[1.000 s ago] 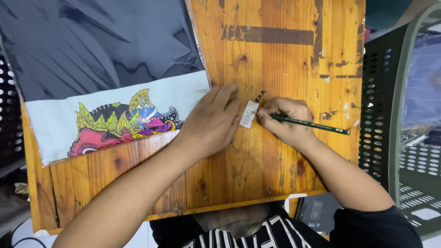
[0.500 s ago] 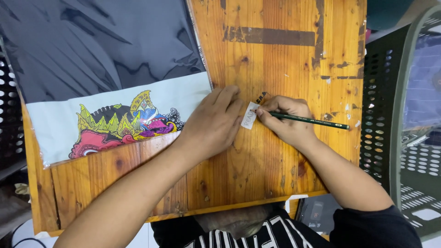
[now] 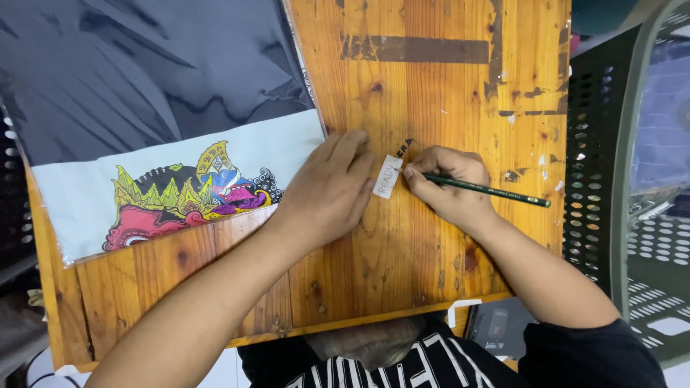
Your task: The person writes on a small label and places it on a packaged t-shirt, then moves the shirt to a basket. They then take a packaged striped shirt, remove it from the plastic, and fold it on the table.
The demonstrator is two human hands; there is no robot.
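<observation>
L hand lies flat on the tabletop, grip released, fingertips pinning a white label. R hand w/ grip clenched on a green pencil, tip at label's edge. Colourful print sits to the left

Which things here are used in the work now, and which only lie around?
In use:
- left hand, pressing down the small white label
- right hand, holding the green pencil with its tip at the label
- wooden board, under the label

Lying about:
- white sheet with colourful drawing
- dark plastic sheet
- green perforated crate
</observation>
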